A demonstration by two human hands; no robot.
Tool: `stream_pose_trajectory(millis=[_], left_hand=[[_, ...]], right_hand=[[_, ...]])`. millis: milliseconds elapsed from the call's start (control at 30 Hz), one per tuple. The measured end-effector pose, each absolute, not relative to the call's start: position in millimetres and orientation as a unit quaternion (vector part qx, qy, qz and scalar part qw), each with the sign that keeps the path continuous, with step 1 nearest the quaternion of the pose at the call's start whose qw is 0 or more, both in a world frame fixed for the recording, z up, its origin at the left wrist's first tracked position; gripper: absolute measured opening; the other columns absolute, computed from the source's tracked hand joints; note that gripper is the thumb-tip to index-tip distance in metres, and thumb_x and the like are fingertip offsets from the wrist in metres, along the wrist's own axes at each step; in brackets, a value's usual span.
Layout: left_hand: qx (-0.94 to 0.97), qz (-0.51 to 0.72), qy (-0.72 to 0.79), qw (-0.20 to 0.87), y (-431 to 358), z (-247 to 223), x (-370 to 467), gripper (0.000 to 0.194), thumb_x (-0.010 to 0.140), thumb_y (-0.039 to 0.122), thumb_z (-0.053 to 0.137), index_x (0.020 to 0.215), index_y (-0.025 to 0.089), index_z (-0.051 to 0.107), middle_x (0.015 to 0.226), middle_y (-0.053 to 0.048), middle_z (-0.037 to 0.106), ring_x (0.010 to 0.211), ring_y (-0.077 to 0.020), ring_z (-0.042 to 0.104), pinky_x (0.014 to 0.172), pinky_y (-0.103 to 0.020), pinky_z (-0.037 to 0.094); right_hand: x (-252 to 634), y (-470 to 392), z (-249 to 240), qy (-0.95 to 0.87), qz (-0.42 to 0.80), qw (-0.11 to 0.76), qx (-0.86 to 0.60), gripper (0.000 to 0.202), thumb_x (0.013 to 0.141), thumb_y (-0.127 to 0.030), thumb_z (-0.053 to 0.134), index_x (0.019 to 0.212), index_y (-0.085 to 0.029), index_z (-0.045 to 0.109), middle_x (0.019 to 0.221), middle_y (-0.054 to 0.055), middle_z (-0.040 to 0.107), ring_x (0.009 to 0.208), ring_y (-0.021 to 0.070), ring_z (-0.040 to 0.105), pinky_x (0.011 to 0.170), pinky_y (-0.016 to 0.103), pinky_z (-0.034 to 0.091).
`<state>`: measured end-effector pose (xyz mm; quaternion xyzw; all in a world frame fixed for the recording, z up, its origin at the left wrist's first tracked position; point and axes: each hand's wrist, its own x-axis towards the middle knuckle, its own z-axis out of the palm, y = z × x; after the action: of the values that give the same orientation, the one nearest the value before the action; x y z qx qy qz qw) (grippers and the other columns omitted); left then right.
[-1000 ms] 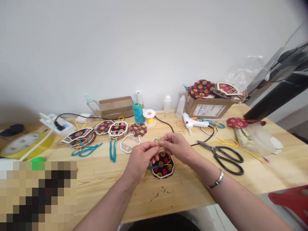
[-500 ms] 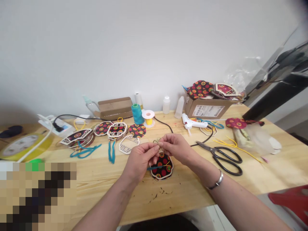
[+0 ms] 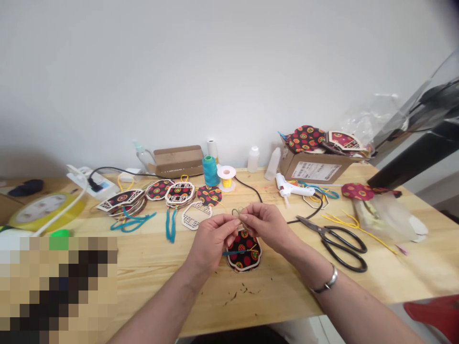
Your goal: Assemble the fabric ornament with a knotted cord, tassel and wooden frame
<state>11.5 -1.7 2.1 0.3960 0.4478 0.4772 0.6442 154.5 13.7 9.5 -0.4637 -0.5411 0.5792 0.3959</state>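
Both hands meet over the front middle of the table, fingertips close together. My left hand (image 3: 213, 239) pinches a thin olive-coloured cord (image 3: 234, 211), and my right hand (image 3: 268, 225) pinches the same cord just beside it. A small loop of the cord stands above the fingertips; the rest is hidden by the fingers. Just below the hands lies a scalloped dark patterned fabric piece (image 3: 244, 262) with a pale wooden rim. A teal strand (image 3: 234, 252) and a bit of yellow cord rest across it.
Black-handled scissors (image 3: 346, 241) and a white glue gun (image 3: 292, 188) lie to the right. Behind stand a teal thread cone (image 3: 210, 171), a yellow cord spool (image 3: 227, 182) and a cardboard box (image 3: 311, 168). Finished-looking ornaments (image 3: 180, 193) and clear tape (image 3: 46, 210) are on the left.
The whole scene has shifted slightly right and down in the view. Both hands keep their pinch on the cord, with only slight finger movement.
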Motion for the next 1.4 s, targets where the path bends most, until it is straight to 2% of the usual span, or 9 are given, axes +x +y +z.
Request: stream_pose_trajectory(millis=[200, 367, 500, 567, 833, 967, 1067, 1233, 1400], left_hand=[[0.406, 0.488, 0.456, 0.624, -2.2, 2.9, 11.0, 0.015, 0.067, 0.027, 0.069, 0.063, 0.013, 0.065, 0.049, 0.004, 0.050, 0.042, -0.0034, 0.036, 0.043, -0.018, 0.026], [0.413, 0.498, 0.461, 0.608, -1.6, 2.3, 11.2, 0.015, 0.067, 0.026, 0.069, 0.062, 0.013, 0.065, 0.048, 0.005, 0.048, 0.043, -0.0040, 0.036, 0.044, -0.018, 0.026], [0.403, 0.506, 0.472, 0.599, -1.7, 1.7, 11.6, 0.014, 0.066, 0.026, 0.071, 0.063, 0.014, 0.065, 0.048, 0.005, 0.049, 0.043, -0.0038, 0.036, 0.044, -0.018, 0.026], [0.402, 0.510, 0.474, 0.595, -1.9, 1.7, 11.6, 0.014, 0.065, 0.026, 0.071, 0.063, 0.013, 0.065, 0.048, 0.005, 0.048, 0.043, -0.0038, 0.035, 0.044, -0.018, 0.026], [0.421, 0.509, 0.482, 0.575, -1.5, -0.9, 10.4, 0.015, 0.067, 0.028, 0.070, 0.064, 0.014, 0.066, 0.046, 0.005, 0.046, 0.044, -0.0048, 0.035, 0.044, -0.019, 0.026], [0.424, 0.512, 0.472, 0.579, -1.3, -0.7, 10.4, 0.015, 0.069, 0.027, 0.069, 0.063, 0.014, 0.065, 0.049, 0.005, 0.047, 0.045, -0.0045, 0.035, 0.045, -0.019, 0.027], [0.421, 0.516, 0.460, 0.588, -1.7, 0.4, 10.6, 0.014, 0.069, 0.026, 0.069, 0.065, 0.014, 0.065, 0.050, 0.005, 0.047, 0.045, -0.0044, 0.035, 0.045, -0.019, 0.027], [0.412, 0.513, 0.446, 0.607, -2.6, 2.7, 11.6, 0.013, 0.068, 0.026, 0.070, 0.065, 0.014, 0.065, 0.052, 0.005, 0.049, 0.044, -0.0037, 0.035, 0.044, -0.019, 0.027], [0.415, 0.509, 0.450, 0.605, -2.9, 3.8, 11.8, 0.014, 0.068, 0.026, 0.070, 0.064, 0.014, 0.064, 0.052, 0.004, 0.050, 0.044, -0.0034, 0.035, 0.044, -0.019, 0.026]], right_hand=[[155.7, 12.4, 16.6, -0.529, 0.606, 0.397, -0.441, 0.026, 0.075, -0.037, 0.058, 0.062, -0.015, 0.054, 0.050, -0.005, 0.049, 0.043, 0.0057, 0.044, 0.045, 0.021, 0.034], [158.9, 13.0, 16.0, -0.512, 0.617, 0.371, -0.469, 0.018, 0.070, -0.027, 0.061, 0.082, -0.014, 0.063, 0.053, -0.005, 0.053, 0.046, 0.0071, 0.047, 0.047, 0.022, 0.037], [161.5, 14.4, 14.5, -0.544, 0.587, 0.361, -0.479, 0.009, 0.071, -0.023, 0.058, 0.069, -0.014, 0.061, 0.052, -0.004, 0.053, 0.045, 0.0070, 0.047, 0.046, 0.021, 0.035], [162.1, 15.0, 14.7, -0.552, 0.577, 0.367, -0.478, 0.012, 0.072, -0.023, 0.058, 0.063, -0.015, 0.057, 0.053, -0.004, 0.052, 0.045, 0.0066, 0.046, 0.046, 0.021, 0.035], [163.1, 16.9, 12.9, -0.570, 0.552, 0.385, -0.470, 0.020, 0.078, -0.029, 0.056, 0.063, -0.016, 0.053, 0.052, -0.004, 0.050, 0.047, 0.0066, 0.043, 0.047, 0.021, 0.034], [163.2, 17.6, 13.7, -0.534, 0.581, 0.406, -0.461, 0.024, 0.080, -0.035, 0.052, 0.071, -0.014, 0.059, 0.059, -0.002, 0.056, 0.049, 0.0067, 0.045, 0.047, 0.021, 0.034], [163.2, 17.8, 14.8, -0.523, 0.592, 0.407, -0.458, 0.026, 0.077, -0.039, 0.058, 0.073, -0.013, 0.064, 0.062, 0.000, 0.058, 0.052, 0.0072, 0.046, 0.050, 0.022, 0.035], [162.9, 17.8, 13.1, -0.509, 0.600, 0.407, -0.464, 0.021, 0.064, -0.033, 0.070, 0.073, -0.014, 0.067, 0.063, -0.001, 0.060, 0.058, 0.0082, 0.046, 0.057, 0.024, 0.037], [163.1, 16.9, 12.1, -0.528, 0.581, 0.414, -0.460, 0.018, 0.066, -0.031, 0.069, 0.064, -0.015, 0.062, 0.061, -0.003, 0.056, 0.058, 0.0077, 0.045, 0.058, 0.023, 0.036]])
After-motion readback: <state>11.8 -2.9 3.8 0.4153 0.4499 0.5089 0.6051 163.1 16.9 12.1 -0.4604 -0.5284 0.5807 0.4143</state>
